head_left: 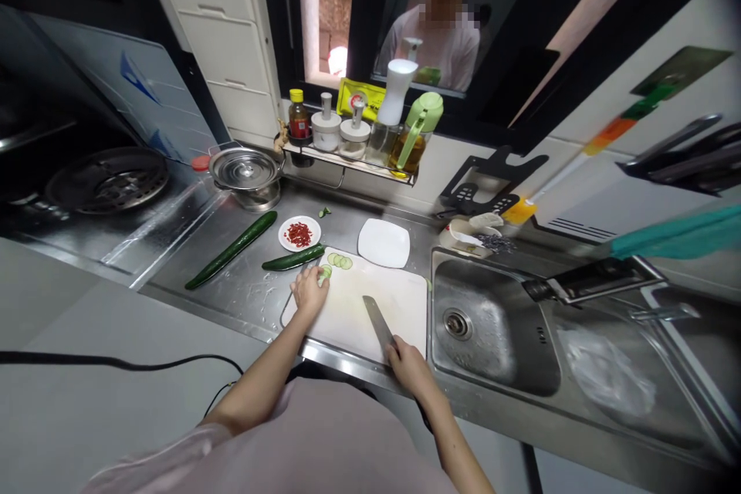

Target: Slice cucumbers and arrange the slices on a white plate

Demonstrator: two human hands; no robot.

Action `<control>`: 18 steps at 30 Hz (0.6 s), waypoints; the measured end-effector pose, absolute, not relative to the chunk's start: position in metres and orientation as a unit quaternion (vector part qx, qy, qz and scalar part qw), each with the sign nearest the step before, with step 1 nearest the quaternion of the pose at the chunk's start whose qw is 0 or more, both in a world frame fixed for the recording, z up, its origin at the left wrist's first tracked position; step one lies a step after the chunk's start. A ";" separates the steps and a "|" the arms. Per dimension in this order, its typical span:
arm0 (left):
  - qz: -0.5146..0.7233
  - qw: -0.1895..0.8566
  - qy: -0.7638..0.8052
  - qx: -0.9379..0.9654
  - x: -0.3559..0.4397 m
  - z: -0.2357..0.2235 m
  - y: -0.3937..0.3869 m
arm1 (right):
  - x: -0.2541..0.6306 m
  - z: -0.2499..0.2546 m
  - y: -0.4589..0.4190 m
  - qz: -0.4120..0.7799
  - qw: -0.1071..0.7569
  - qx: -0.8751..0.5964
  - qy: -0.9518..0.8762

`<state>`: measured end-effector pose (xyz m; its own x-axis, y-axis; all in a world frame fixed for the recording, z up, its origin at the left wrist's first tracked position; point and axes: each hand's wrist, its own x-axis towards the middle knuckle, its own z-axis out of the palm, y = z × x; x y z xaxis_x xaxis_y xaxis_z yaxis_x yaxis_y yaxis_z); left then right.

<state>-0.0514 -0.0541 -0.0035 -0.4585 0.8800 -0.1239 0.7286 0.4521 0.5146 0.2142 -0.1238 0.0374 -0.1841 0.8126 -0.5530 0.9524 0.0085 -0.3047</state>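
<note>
One knife (377, 319) over board (346, 312), right hand (407, 363) clamped on it; left hand (311, 289) at slices (340, 262), board's far-left corner, can't tell finger grip.

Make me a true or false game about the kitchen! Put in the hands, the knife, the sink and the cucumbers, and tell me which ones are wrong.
1. The right hand holds a knife. True.
2. The sink is to the right of the white cutting board. True.
3. The left hand is in the sink. False: it is at the left side of the white cutting board, near cucumber slices.
4. The round plate holds small red pieces. True.
5. The long cucumber lies on the stove. False: it lies on the metal counter.
</note>
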 end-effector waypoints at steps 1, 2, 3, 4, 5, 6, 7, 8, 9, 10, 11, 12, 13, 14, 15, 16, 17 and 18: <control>0.193 0.190 0.827 0.492 -0.047 -0.001 -0.050 | 0.214 0.038 -0.124 -0.316 0.110 0.629 0.702; 0.187 0.191 0.824 0.500 -0.042 0.001 -0.045 | 0.215 0.038 -0.125 -0.315 0.108 0.630 0.702; 0.181 0.193 0.820 0.507 -0.038 0.003 -0.039 | 0.216 0.037 -0.125 -0.315 0.104 0.631 0.701; 0.176 0.194 0.816 0.516 -0.034 0.005 -0.034 | 0.217 0.037 -0.126 -0.314 0.100 0.633 0.701; 0.172 0.195 0.811 0.524 -0.030 0.006 -0.028 | 0.218 0.036 -0.127 -0.313 0.096 0.636 0.699; 0.166 0.196 0.806 0.534 -0.027 0.007 -0.023 | 0.219 0.036 -0.127 -0.312 0.093 0.639 0.697; 0.159 0.195 0.801 0.543 -0.024 0.008 -0.017 | 0.221 0.035 -0.128 -0.311 0.091 0.642 0.695; 0.149 0.194 0.797 0.552 -0.021 0.009 -0.011 | 0.223 0.034 -0.129 -0.310 0.090 0.646 0.692; 0.137 0.193 0.794 0.561 -0.019 0.009 -0.006 | 0.225 0.033 -0.130 -0.310 0.089 0.648 0.690; 0.123 0.190 0.791 0.568 -0.018 0.009 -0.001 | 0.226 0.033 -0.130 -0.310 0.087 0.651 0.688; 0.108 0.186 0.789 0.575 -0.017 0.009 0.004 | 0.228 0.033 -0.131 -0.311 0.085 0.653 0.686; 0.093 0.181 0.788 0.581 -0.016 0.009 0.008 | 0.229 0.033 -0.132 -0.311 0.083 0.655 0.684; 0.078 0.177 0.785 0.588 -0.016 0.008 0.011 | 0.230 0.033 -0.132 -0.311 0.081 0.657 0.682; 0.067 0.170 0.782 0.595 -0.015 0.007 0.013 | 0.231 0.033 -0.133 -0.311 0.079 0.660 0.679; 0.059 0.163 0.778 0.603 -0.015 0.006 0.015 | 0.233 0.034 -0.133 -0.309 0.077 0.665 0.676; 0.055 0.156 0.775 0.611 -0.016 0.005 0.015 | 0.234 0.035 -0.134 -0.306 0.076 0.670 0.672; 0.054 0.151 0.772 0.615 -0.016 0.003 0.016 | 0.235 0.035 -0.134 -0.303 0.074 0.674 0.669; 0.056 0.149 0.770 0.618 -0.016 0.002 0.016 | 0.236 0.036 -0.135 -0.301 0.071 0.678 0.667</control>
<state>-0.0160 0.0156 0.0022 -0.1922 0.9682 -0.1600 0.9350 0.2302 0.2697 0.2358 -0.1345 0.0356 -0.0709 0.8616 -0.5026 0.9468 -0.1004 -0.3057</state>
